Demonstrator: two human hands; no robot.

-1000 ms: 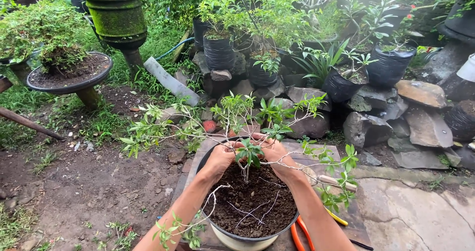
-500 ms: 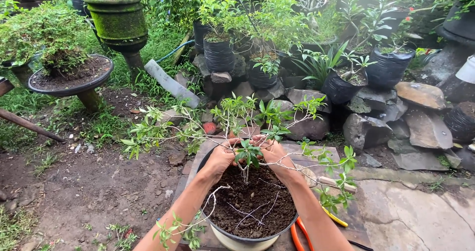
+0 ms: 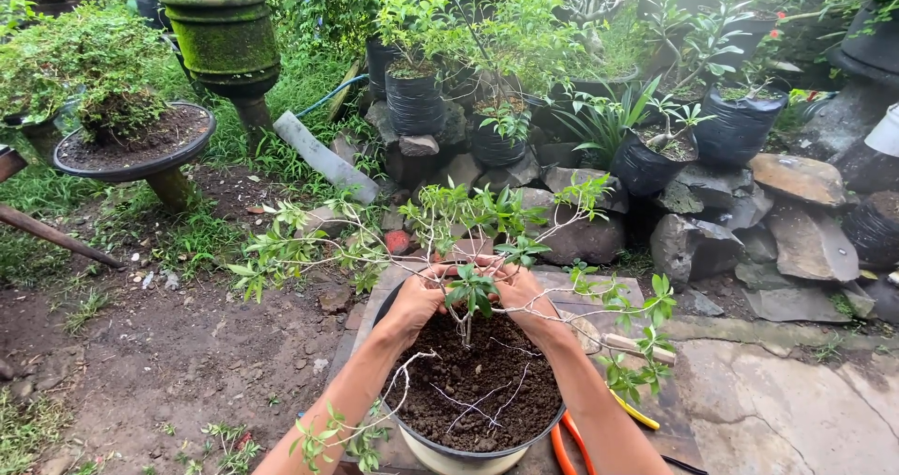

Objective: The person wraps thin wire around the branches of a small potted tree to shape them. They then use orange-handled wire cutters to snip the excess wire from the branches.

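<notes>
Working low over the round pot [image 3: 426, 442] of dark soil: left hand [image 3: 419, 296] and right hand [image 3: 521, 293] both curling closed around the small leafy plant [image 3: 468, 292], standing upright mid-pot. Orange-handled cutters [image 3: 562, 449] lying just beside.

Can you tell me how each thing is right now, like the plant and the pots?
Left hand: on the soil beside the stem.
Right hand: on the soil beside the stem.
Small plant: upright.
Pot: full of soil.
Mossy pot: upright on its stand.

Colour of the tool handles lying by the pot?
Orange handles, partly hidden beside the pot; head view.
</notes>
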